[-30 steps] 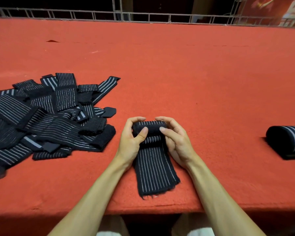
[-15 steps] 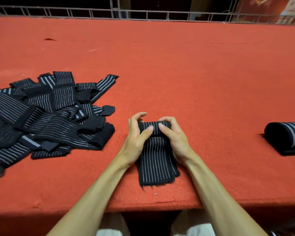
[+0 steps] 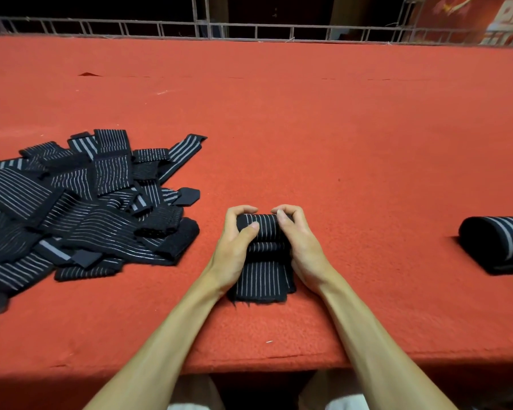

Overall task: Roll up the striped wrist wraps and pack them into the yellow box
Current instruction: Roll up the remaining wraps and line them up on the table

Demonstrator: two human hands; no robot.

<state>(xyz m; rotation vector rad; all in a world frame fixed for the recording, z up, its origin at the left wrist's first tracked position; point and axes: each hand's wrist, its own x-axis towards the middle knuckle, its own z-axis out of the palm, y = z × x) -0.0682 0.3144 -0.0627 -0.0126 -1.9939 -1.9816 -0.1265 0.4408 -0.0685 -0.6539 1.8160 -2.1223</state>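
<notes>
- Red cloth [image 3: 338,149] is spread over the whole table, and everything is laid on it.
- A black wrist wrap [image 3: 261,276] with thin white stripes is placed near the table's front edge, straight before the person. Its far end is wound into a tight roll, while its near end is left flat, with a frayed hem turned toward the table edge.
- The rolled end is gripped by the left hand [image 3: 234,247]. The fingers are curled over the far side and the thumb is pressed on top.
- The same rolled end is held from the other side by the right hand [image 3: 304,247], with fingers curled over the roll and the thumb tucked against it.
- A loose pile of unrolled wraps [image 3: 71,208] is heaped on the left, near the left hand but apart from it.
- A finished roll [image 3: 498,241] with wider stripes is set at the right edge, well apart from the hands and partly cut off by the frame.
- A metal railing [image 3: 249,28] is seen beyond the table's far edge.
</notes>
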